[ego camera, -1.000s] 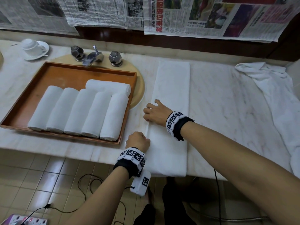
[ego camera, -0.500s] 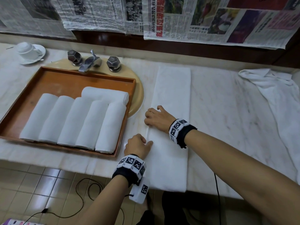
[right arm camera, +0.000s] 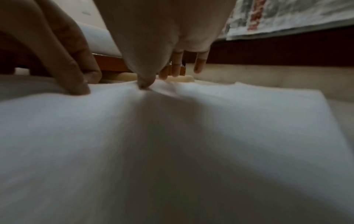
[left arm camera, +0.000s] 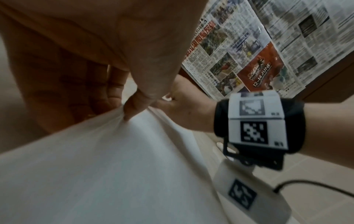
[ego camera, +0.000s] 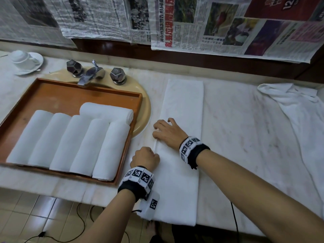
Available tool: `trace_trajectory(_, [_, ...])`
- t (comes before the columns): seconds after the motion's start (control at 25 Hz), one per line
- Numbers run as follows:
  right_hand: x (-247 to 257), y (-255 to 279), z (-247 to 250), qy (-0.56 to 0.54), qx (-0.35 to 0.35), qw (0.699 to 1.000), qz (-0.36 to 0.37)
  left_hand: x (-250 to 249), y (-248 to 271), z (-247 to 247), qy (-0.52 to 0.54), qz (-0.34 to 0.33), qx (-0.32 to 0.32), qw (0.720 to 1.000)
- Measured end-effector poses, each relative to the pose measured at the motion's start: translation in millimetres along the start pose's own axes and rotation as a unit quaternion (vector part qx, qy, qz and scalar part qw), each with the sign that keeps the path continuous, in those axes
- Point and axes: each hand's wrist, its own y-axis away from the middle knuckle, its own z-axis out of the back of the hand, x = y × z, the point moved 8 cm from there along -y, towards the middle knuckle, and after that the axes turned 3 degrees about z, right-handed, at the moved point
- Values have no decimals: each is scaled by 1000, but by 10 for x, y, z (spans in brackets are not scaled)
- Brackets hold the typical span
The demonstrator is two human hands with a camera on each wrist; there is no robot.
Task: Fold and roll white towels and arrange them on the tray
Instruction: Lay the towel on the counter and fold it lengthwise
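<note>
While the head view is hiding fingertips, wrist views are showing left hand [ego camera: 145,157] and right hand [ego camera: 168,132] pinching the folded towel's [ego camera: 180,155] left edge on the bench [ego camera: 245,137], grips narrow, beside the tray [ego camera: 70,95].

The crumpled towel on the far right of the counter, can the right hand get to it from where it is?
Probably yes. The right hand pinches the folded towel, and only bare counter lies between it and the crumpled towel; it must let go first.

A white folded towel [ego camera: 182,155] laid out as a long flat strip on the counter, its left edge slightly puckered, just right of a wooden tray [ego camera: 73,92], six rolled white towels [ego camera: 70,142] held inside, five side by side, one crosswise behind.
</note>
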Motion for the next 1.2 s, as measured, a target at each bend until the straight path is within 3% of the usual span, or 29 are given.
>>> trace_trajectory(0.08, [-220, 209, -129, -72, 8, 989, -126, -30, 20, 60, -49, 3, -13, 999])
trace_trajectory(0.16, [-613, 631, -302, -99, 57, 949, -292, -233, 61, 157, -147, -20, -85, 985])
trace_trajectory(0.24, [-864, 982, -390, -124, 96, 915, -372, -649, 76, 111, -142, -118, -138, 973])
trace_trajectory(0.32, [-938, 1117, -471, -153, 122, 910, -366, -1111, 91, -262, -103, -273, -42, 956])
trace_trajectory(0.36, [-952, 1135, -497, -161, 128, 910, -360, -1224, 67, -448, -116, -315, 15, 942])
trace_trajectory(0.4, [-958, 1141, -507, -166, 130, 910, -357, -1244, -31, -558, -132, -316, 37, 939])
trace_trajectory(0.44, [-953, 1144, -515, -162, 130, 911, -357, -1190, -176, -583, -137, -271, 29, 952])
trace_trajectory(0.52, [-984, 1144, -475, -137, 118, 917, -356, -1043, -397, -337, -64, -95, -19, 993])
trace_trajectory(0.56, [-1024, 1135, -458, -124, 108, 920, -355, -1112, -438, -248, -37, -74, -34, 996])
trace_trajectory(0.68, [-1120, 1111, -403, -107, 104, 926, -346, -1614, -429, -329, -76, -291, 11, 954])
trace_trajectory(0.72, [-1149, 1105, -383, -102, 101, 927, -348, -1636, -510, -340, -86, -310, 35, 946])
trace_trajectory(0.76, [-1189, 1103, -364, -97, 97, 925, -356, -1604, -696, -279, -72, -268, 33, 960])
trace_trajectory(0.84, [-1219, 1080, -334, -97, 83, 918, -375, -1405, -982, -7, -3, -98, -25, 995])
trace_trajectory(0.88, [-1225, 1060, -333, -103, 74, 914, -385, -1438, -995, 57, -12, -76, -33, 997])
trace_trajectory(0.96, [-1195, 1030, -371, -117, 53, 910, -394, -1813, -785, -57, -63, -231, -8, 971])
trace_trajectory(1.04, [-1166, 1014, -432, -120, 44, 911, -393, -1976, -631, -336, -136, -360, 68, 920])
trace_trajectory(1.08, [-1164, 1025, -462, -112, 50, 911, -394, -1938, -695, -351, -159, -361, 79, 916])
trace_trajectory(1.16, [-1181, 1056, -488, -97, 66, 910, -399, -1715, -988, -78, -115, -230, 23, 966])
trace_trajectory(1.2, [-1207, 1069, -480, -93, 68, 908, -403, -1596, -1064, 53, -125, -166, 3, 978])
